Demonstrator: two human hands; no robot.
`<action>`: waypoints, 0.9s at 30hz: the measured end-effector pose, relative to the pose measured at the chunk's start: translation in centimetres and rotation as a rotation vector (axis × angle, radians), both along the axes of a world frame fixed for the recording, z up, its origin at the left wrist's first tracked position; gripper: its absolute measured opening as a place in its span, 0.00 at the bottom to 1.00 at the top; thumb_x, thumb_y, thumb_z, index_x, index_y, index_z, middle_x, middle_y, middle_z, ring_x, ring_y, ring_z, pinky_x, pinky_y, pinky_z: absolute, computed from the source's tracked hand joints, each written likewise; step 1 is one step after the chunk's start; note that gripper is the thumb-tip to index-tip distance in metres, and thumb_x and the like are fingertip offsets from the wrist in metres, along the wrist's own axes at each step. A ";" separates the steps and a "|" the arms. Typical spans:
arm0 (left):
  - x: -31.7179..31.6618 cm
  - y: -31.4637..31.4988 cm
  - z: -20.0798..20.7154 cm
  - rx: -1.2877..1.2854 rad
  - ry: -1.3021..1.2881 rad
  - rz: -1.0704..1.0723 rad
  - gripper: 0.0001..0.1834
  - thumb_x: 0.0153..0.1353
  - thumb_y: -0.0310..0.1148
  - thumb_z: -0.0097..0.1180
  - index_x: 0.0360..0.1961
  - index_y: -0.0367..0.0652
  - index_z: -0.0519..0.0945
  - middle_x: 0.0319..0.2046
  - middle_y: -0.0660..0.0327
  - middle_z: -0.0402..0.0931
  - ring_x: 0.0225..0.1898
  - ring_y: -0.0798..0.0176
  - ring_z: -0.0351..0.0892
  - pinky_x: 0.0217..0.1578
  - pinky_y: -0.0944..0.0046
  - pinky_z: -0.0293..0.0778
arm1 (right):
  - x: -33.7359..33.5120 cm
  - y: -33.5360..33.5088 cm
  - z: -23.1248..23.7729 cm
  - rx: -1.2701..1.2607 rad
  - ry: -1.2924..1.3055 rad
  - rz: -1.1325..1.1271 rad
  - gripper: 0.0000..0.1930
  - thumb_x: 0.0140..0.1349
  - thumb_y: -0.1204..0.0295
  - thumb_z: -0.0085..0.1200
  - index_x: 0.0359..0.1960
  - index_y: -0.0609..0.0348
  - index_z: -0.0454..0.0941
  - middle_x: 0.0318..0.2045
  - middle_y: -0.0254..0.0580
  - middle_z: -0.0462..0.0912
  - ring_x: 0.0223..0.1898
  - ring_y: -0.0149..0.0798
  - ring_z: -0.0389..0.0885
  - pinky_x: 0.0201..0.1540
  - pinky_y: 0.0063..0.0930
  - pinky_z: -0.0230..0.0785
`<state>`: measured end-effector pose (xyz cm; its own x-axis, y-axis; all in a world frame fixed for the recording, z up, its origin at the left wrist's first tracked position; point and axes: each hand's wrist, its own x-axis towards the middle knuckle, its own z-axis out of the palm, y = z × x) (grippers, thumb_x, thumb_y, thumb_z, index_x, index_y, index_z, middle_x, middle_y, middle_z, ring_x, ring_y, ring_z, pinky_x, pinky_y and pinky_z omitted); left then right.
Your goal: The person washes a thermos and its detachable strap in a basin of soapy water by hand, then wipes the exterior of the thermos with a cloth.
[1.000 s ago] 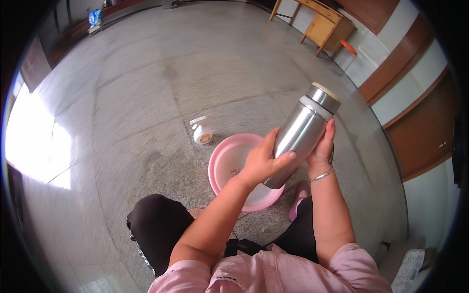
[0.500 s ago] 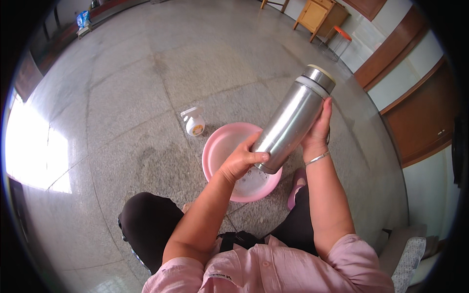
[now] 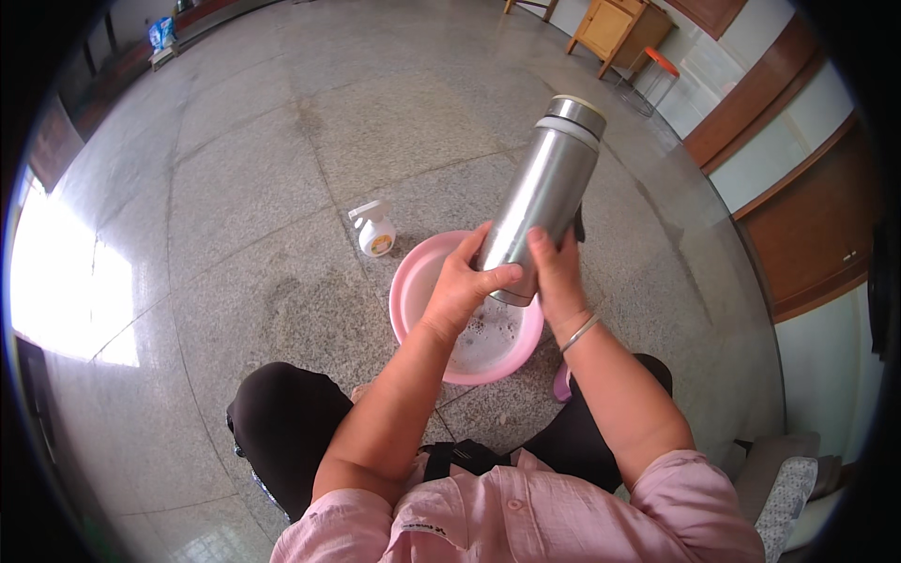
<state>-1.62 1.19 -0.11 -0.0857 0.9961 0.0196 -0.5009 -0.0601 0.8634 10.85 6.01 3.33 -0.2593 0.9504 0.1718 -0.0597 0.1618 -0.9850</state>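
A silver metal thermos flask (image 3: 542, 192) is held tilted above a pink basin (image 3: 402, 298), its lidded end pointing away and to the right. My left hand (image 3: 460, 283) wraps round the flask's lower end from the left, thumb across the front. On the other side my right hand (image 3: 560, 278) grips it near the bottom, thumb on the metal; its fingers are mostly behind the flask. Something dark shows at the flask's right side, too little to name. Cloudy, sudsy water lies in the basin, with dark specks or bubbles under the flask's base.
A white spray bottle (image 3: 374, 231) stands on the stone floor just left of the basin. Far off to the right are a wooden cabinet (image 3: 605, 36) and an orange-topped stool (image 3: 661, 63). My knees (image 3: 286, 413) flank the basin's near side. A grey cushioned seat (image 3: 765, 479) is at lower right.
The flask has swung left and stands more upright. My right hand has slid from near its neck down to its lower end; my left hand keeps its hold.
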 end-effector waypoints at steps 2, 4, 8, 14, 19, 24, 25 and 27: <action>-0.5 0.1 -0.2 0.001 -0.053 -0.042 0.47 0.34 0.39 0.69 0.56 0.32 0.60 0.47 0.50 0.68 0.49 0.57 0.67 0.50 0.65 0.62 | -0.3 -1.4 -1.5 -0.010 -0.100 -0.056 0.42 0.47 0.52 0.57 0.55 0.66 0.50 0.50 0.50 0.61 0.51 0.40 0.63 0.52 0.32 0.58; -0.8 0.2 -0.7 0.011 -0.061 -0.063 0.47 0.34 0.41 0.70 0.55 0.33 0.61 0.47 0.51 0.68 0.49 0.58 0.68 0.50 0.64 0.62 | -0.5 -1.6 -1.3 -0.026 -0.054 -0.029 0.43 0.46 0.52 0.57 0.55 0.66 0.49 0.50 0.49 0.62 0.51 0.40 0.63 0.53 0.32 0.58; -0.6 0.5 -0.5 0.054 0.084 -0.059 0.48 0.32 0.43 0.70 0.54 0.31 0.62 0.45 0.52 0.68 0.48 0.59 0.67 0.50 0.65 0.62 | 0.6 0.9 0.0 -0.006 0.158 0.020 0.41 0.48 0.53 0.59 0.56 0.63 0.50 0.49 0.45 0.63 0.51 0.38 0.63 0.54 0.32 0.58; 0.4 -0.1 1.1 0.214 0.615 0.103 0.51 0.28 0.39 0.72 0.56 0.36 0.60 0.47 0.50 0.68 0.50 0.57 0.67 0.51 0.63 0.63 | 3.3 3.8 2.9 -0.042 0.379 0.012 0.43 0.45 0.51 0.61 0.57 0.58 0.51 0.48 0.40 0.64 0.51 0.37 0.63 0.54 0.34 0.59; 1.7 -0.5 2.5 0.311 1.059 0.227 0.50 0.36 0.46 0.65 0.58 0.37 0.54 0.45 0.43 0.66 0.42 0.45 0.72 0.39 0.56 0.71 | 3.8 4.3 3.2 -0.109 0.463 0.040 0.39 0.46 0.49 0.59 0.55 0.58 0.56 0.47 0.39 0.66 0.49 0.36 0.65 0.52 0.33 0.62; 2.4 -0.2 4.3 0.547 1.275 0.478 0.41 0.51 0.52 0.49 0.60 0.38 0.52 0.59 0.41 0.48 0.59 0.43 0.54 0.55 0.50 0.55 | 1.9 2.8 3.3 -0.135 0.413 0.069 0.32 0.51 0.55 0.56 0.52 0.60 0.59 0.44 0.38 0.69 0.44 0.33 0.70 0.47 0.27 0.65; 2.2 -0.1 4.9 0.576 1.349 0.541 0.41 0.52 0.53 0.48 0.60 0.38 0.52 0.60 0.41 0.47 0.60 0.42 0.51 0.56 0.50 0.53 | 1.4 2.4 3.1 -0.119 0.429 0.116 0.29 0.53 0.58 0.54 0.52 0.60 0.59 0.44 0.39 0.69 0.45 0.33 0.70 0.47 0.27 0.64; 2.3 0.1 6.4 0.557 1.339 0.465 0.39 0.54 0.54 0.43 0.60 0.37 0.54 0.60 0.44 0.48 0.62 0.43 0.47 0.58 0.50 0.47 | 0.6 1.6 2.8 -0.072 0.419 0.176 0.27 0.54 0.61 0.52 0.52 0.60 0.59 0.45 0.39 0.69 0.46 0.33 0.69 0.48 0.27 0.64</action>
